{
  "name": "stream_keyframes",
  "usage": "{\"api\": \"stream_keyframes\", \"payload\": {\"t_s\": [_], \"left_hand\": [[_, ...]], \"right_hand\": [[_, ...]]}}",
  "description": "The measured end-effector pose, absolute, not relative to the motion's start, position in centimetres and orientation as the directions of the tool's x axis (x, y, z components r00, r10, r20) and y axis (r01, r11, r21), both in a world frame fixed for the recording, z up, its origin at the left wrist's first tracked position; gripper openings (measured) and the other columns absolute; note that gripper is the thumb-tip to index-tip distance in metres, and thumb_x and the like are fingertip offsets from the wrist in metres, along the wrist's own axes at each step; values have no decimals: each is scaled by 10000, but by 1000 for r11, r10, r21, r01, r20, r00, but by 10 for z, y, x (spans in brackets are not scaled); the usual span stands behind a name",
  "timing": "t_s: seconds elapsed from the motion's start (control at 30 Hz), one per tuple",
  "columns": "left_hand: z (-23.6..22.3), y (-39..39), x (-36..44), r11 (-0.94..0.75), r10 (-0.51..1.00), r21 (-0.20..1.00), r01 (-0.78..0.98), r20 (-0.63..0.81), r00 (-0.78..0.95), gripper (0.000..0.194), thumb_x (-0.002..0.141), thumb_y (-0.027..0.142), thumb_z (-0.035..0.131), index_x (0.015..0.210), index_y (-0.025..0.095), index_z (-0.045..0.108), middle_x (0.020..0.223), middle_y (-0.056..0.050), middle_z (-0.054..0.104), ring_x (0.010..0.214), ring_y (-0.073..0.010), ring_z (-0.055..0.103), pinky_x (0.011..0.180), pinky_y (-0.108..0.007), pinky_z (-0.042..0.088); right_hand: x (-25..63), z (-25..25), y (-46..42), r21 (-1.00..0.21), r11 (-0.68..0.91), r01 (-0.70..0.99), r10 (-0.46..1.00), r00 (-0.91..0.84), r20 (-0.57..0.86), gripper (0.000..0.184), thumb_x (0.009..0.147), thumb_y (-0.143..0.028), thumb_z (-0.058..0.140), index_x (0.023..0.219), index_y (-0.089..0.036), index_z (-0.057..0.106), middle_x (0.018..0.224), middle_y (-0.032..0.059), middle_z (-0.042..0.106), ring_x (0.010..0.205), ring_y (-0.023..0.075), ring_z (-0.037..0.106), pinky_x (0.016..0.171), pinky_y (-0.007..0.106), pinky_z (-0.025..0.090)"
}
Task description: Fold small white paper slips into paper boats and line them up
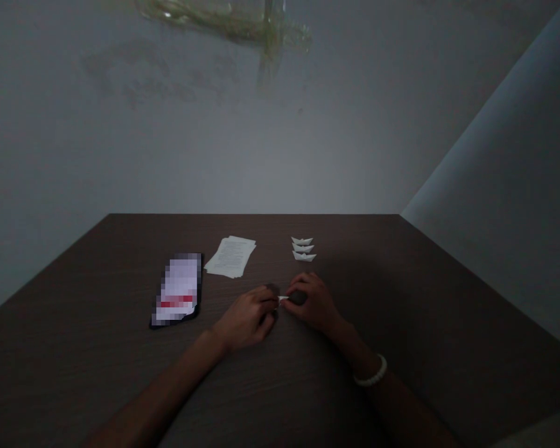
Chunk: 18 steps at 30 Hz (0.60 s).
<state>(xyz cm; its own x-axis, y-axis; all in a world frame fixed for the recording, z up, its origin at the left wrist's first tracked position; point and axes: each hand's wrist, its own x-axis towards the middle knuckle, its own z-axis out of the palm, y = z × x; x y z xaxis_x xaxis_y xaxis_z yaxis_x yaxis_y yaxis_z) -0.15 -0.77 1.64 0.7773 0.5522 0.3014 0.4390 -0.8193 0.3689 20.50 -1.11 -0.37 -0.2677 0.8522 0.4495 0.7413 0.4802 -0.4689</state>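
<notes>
Between my two hands, close above the table, is a small white piece of folded paper (pixel 282 299), mostly covered by fingers. My left hand (pixel 249 315) pinches its left end, fingers curled. From the right, the thumb and fingers of my right hand (pixel 313 301) close on its other end. Just beyond my right hand, three small white paper boats (pixel 303 256) stand in a column, one behind another. A stack of printed paper sheets (pixel 231 256) lies past my left hand, its edges slightly uneven.
Left of the paper stack lies a phone (pixel 177 289) with a lit, pixelated screen. The dark brown wooden table (pixel 121 373) meets a stained grey wall (pixel 261 155) at its far edge. A pale bracelet (pixel 372 373) circles my right wrist.
</notes>
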Motion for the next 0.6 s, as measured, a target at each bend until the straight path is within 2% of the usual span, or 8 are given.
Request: {"api": "stream_keyframes", "payload": {"t_s": [0.23,0.4,0.6], "left_hand": [[13,-7,-2,-824,546,363,434,307,780,251,823,101,455,966,138,658,949,-91,631,919,-225,575,824,-351,489],[14,-7,-2,-822,547,381,423,327,770,246,820,99,458,961,148,653,958,-88,634,923,-221,576,838,-353,486],[16,-8,-2,-814,557,388,431,314,769,225,825,105,466,940,152,653,956,-83,630,927,-220,576,829,-341,486]], "right_hand": [[203,-3,-11,-486,461,742,865,-255,431,123,716,-251,773,808,-222,697,901,31,634,863,201,563,821,356,437],[204,-4,-10,-508,464,726,864,-243,441,54,748,-188,733,770,-218,694,871,28,634,838,186,571,828,350,435],[208,-8,-7,-521,466,715,862,-236,448,87,764,-129,693,800,-207,687,876,28,642,835,179,578,824,341,436]]}}
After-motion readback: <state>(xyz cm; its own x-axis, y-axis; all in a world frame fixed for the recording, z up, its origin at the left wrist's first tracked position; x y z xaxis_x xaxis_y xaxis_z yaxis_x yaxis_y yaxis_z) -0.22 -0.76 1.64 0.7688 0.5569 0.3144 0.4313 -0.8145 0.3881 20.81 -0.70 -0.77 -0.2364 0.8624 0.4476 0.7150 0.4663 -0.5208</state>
